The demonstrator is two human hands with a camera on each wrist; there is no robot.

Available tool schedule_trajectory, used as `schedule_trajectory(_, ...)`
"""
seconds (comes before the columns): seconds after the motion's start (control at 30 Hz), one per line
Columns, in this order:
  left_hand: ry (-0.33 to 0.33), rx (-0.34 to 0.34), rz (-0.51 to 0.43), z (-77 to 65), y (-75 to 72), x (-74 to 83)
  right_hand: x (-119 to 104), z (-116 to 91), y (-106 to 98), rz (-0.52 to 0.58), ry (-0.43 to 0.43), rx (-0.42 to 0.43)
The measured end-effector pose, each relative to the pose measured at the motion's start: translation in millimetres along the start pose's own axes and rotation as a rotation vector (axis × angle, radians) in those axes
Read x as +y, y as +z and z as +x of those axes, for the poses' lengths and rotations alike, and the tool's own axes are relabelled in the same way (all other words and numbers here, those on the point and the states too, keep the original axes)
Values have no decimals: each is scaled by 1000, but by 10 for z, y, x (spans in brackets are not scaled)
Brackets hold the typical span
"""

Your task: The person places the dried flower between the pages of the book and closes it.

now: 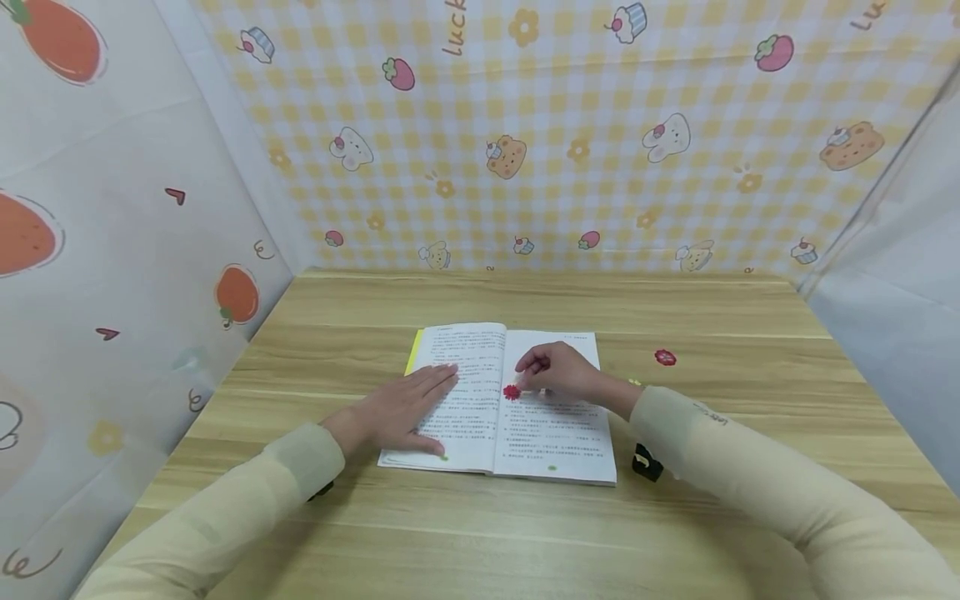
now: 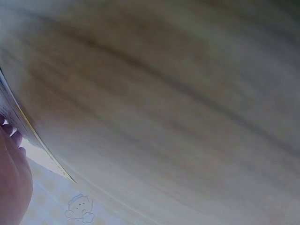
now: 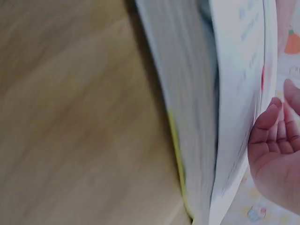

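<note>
An open book [image 1: 555, 442] with printed pages lies on the wooden table. My left hand [image 1: 408, 408] rests flat on its left page, fingers stretched toward the middle fold. A small red flower [image 1: 512, 392] lies by the fold, on the right page. My right hand [image 1: 558, 371] is over that page, its fingers loosely bent and their tips right beside the flower. In the right wrist view, a gap shows between the thumb and the bent fingers [image 3: 267, 117], with nothing held there. The flower shows there only as a thin red strip on the page.
A red flower with a pale pattern [image 1: 665, 357] lies on the table [image 1: 480, 533] right of the book. A small yellow piece [image 1: 634, 382] is partly hidden behind the right wrist. A patterned cloth [image 1: 540, 192] hangs behind the table.
</note>
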State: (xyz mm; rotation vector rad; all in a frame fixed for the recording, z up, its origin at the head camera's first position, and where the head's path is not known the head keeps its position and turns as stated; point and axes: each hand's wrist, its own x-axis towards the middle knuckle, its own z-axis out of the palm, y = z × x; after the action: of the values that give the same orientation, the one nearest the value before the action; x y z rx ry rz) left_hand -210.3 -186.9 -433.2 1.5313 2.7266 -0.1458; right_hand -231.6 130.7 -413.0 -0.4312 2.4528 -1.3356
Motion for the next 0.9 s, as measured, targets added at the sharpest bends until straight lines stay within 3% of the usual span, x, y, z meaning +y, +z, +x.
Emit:
schedule_trajectory(0.3,-24,-42,9,4,12,2,198,-43,-400,9,-28,28)
schedule_trajectory(0.53,-23,-39,19,10,11,0,309,-40,-694,-42,-39,101)
schedule_trajectory(0.9,-3,-6,17,11,-3,6,521,3,-877,-104,1,135)
